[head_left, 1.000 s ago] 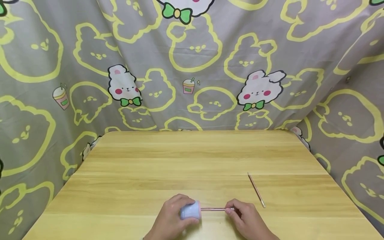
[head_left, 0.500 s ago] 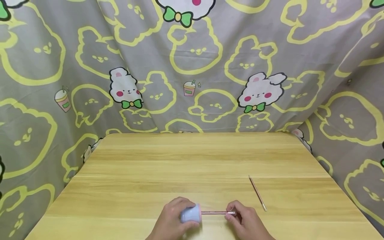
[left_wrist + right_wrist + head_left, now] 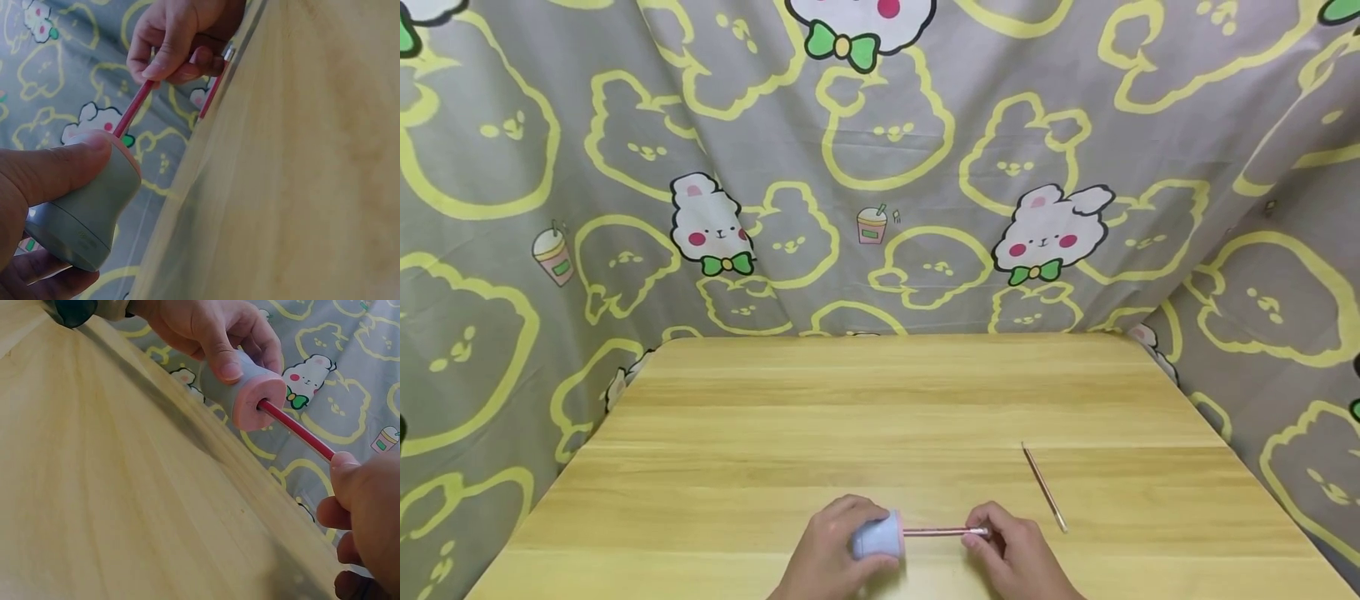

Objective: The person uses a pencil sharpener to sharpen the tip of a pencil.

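My left hand (image 3: 833,546) grips a light-blue pencil sharpener (image 3: 876,537), thumb on one side and fingers on the other. The sharpener lies sideways in the hand, held over the table. In the right wrist view its pink end face (image 3: 247,411) has a round hole with a red pencil (image 3: 297,430) in it; the pencil's tip is hidden inside. Close to the other end of that pencil, my right hand (image 3: 1021,550) pinches it between thumb and fingers, and the pale eraser end pokes out past them in the head view.
A second pencil (image 3: 1043,487) lies on the wooden table (image 3: 775,467), beyond and to the right of my right hand. A grey curtain (image 3: 925,150) with yellow and white cartoon animals hangs behind the table and along its sides.
One second ago my right fingers covered more of the pencil's end; now its eraser end shows between them. The left hand keeps its grip, and the view has tilted slightly upward.
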Motion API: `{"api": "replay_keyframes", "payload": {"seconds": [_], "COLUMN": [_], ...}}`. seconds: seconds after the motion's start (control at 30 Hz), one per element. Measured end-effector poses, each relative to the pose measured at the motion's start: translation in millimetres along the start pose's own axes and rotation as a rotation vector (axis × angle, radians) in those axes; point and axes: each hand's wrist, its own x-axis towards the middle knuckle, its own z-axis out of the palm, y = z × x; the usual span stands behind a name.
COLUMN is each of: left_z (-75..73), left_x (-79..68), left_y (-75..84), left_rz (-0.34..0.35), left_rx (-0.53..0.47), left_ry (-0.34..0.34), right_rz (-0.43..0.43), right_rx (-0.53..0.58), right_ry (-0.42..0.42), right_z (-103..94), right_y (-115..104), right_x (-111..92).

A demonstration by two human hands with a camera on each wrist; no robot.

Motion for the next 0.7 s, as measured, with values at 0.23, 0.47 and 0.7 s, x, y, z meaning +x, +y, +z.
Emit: {"api": "replay_keyframes", "payload": {"seconds": [0.23,0.47,0.7], "left_z": [0.9,0.8,-1.3], "left_x": [4.3,10.1,18.7], "left_y": [-4.9,-7.7,-6.3], "left_rz": [0.014,0.003,-0.036], "left_rx": [0.007,0.021,0.049], "left_ry": [-0.002,-0.012,-0.017], "right_rz": [0.002,0.013,0.029], "right_rx": [-0.001,-0.013,-0.050], "right_ry": [0.010,0.022,0.040], "right_z": [-0.2,-1.4,-2.7], "right_y": [2.6,2.0,2.6], "right_x": [3.2,9.2,16.7]}}
